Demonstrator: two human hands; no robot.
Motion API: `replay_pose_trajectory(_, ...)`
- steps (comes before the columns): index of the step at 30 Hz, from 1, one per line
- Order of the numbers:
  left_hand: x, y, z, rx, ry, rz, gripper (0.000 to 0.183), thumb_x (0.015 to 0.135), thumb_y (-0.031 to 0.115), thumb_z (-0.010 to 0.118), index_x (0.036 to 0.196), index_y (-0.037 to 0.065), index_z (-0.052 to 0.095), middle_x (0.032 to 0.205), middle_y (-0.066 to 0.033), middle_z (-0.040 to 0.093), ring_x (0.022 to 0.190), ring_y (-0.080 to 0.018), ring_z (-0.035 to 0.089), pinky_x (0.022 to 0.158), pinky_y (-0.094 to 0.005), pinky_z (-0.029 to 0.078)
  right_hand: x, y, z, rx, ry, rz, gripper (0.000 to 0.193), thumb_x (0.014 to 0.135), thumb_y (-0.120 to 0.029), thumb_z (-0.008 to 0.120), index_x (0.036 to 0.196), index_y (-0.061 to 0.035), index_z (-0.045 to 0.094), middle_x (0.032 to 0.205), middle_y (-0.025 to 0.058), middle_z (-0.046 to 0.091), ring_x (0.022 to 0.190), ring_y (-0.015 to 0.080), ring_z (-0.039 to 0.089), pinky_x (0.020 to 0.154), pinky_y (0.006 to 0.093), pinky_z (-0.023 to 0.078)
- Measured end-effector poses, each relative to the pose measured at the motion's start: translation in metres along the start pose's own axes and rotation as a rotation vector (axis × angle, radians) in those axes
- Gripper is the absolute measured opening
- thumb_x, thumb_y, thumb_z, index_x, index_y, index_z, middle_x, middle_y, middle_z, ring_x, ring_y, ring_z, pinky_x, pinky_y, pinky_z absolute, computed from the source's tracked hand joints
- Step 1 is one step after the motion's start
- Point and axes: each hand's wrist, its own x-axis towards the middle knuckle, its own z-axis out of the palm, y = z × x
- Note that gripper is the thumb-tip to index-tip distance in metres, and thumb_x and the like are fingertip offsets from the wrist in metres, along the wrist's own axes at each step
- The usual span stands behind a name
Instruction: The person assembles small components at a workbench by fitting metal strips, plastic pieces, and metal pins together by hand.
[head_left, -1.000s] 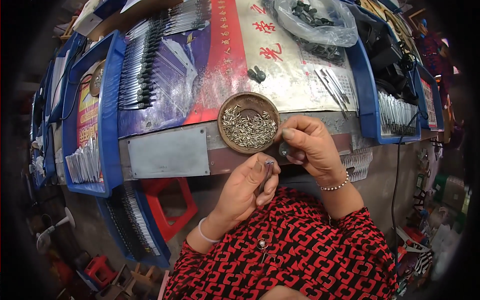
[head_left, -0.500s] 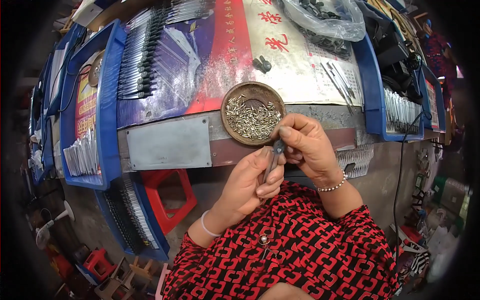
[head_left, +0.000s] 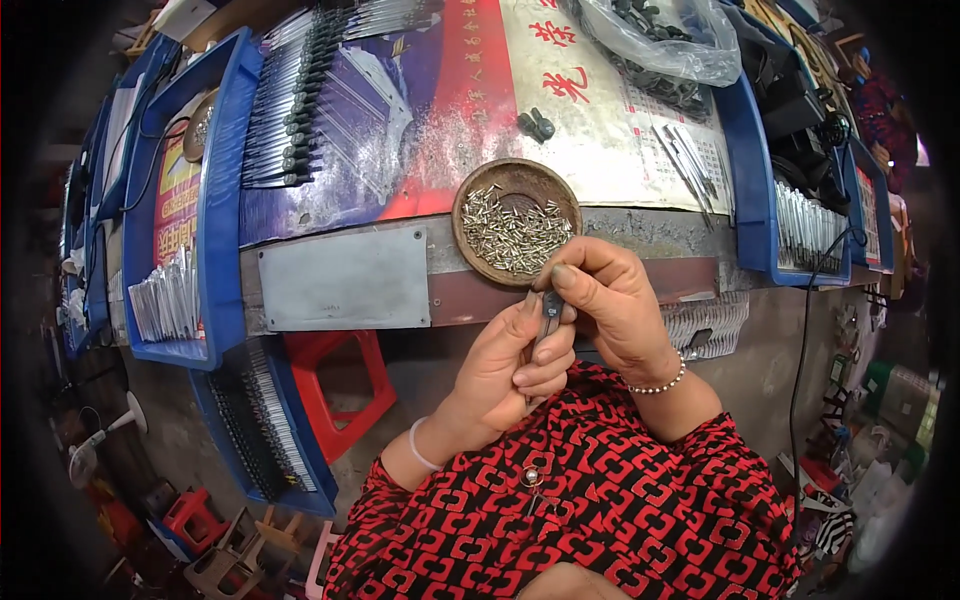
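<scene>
Just in front of the table edge, my two hands meet. My left hand (head_left: 512,362) is closed round a slim metal rod with a black plastic head (head_left: 551,306), which points up and away from me. Thumb and forefinger of my right hand (head_left: 610,300) are pinched together at the top of that head; whatever is between these fingertips is hidden. Right behind my fingers stands a round brown bowl (head_left: 470,262) with many small silvery metal pins (head_left: 515,230). Beyond it lie a few loose black plastic heads (head_left: 536,125).
Rows of black-headed metal rods (head_left: 290,120) lie at the far left. Blue trays (head_left: 228,200) with wrapped metal parts flank the table. A clear bag (head_left: 690,60) of black pieces is at the back right, with thin rods (head_left: 688,165) nearby. A red stool (head_left: 370,400) stands below.
The black head has turned a little, and a flat side with pale marking now shows. My right fingertips have shifted to its top. The whole view has moved slightly.
</scene>
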Motion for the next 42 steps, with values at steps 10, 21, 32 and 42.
replay_pose_trajectory(10,-0.002,-0.004,-0.001,-0.088,0.0,0.049,0.031,0.097,0.035,0.042,0.1,0.005,0.05,0.066,0.0022,0.039,0.044,-0.0028,0.028,0.04,-0.017,0.023,0.005,-0.006,0.004,-0.032,-0.053,-0.003,0.016,0.09,-0.017,0.058,0.084,-0.0025,0.059,0.071,-0.0044,0.054,0.064,0.0019,0.048,0.057,0.0168,0.04)
replay_pose_trajectory(21,0.0,0.007,0.01,0.111,0.008,0.06,0.029,0.096,0.035,0.043,0.097,0.007,0.05,0.067,0.0005,0.043,0.046,-0.0043,0.033,0.042,-0.0185,0.026,0.014,-0.005,-0.003,-0.075,-0.138,-0.06,0.016,0.089,-0.017,0.06,0.087,-0.0003,0.06,0.074,-0.0013,0.058,0.061,0.0022,0.049,0.055,0.0166,0.039)
replay_pose_trajectory(32,0.002,0.012,0.003,0.024,0.016,0.076,0.027,0.097,0.034,0.042,0.095,0.008,0.049,0.066,0.001,0.043,0.046,-0.0044,0.033,0.042,-0.0183,0.025,0.02,-0.014,0.004,-0.304,-0.112,-0.088,0.016,0.09,-0.016,0.058,0.088,-0.0004,0.06,0.073,-0.0028,0.056,0.063,0.002,0.049,0.055,0.0167,0.039)
replay_pose_trajectory(42,-0.007,0.022,0.003,0.107,-0.046,0.127,0.031,0.096,0.035,0.043,0.096,0.005,0.051,0.065,0.0023,0.042,0.043,-0.0031,0.03,0.041,-0.0181,0.024,0.076,-0.033,-0.001,-1.315,-0.032,-0.661,0.015,0.087,-0.014,0.057,0.09,0.0012,0.059,0.074,0.0083,0.059,0.062,0.0198,0.057,0.057,0.0295,0.046)
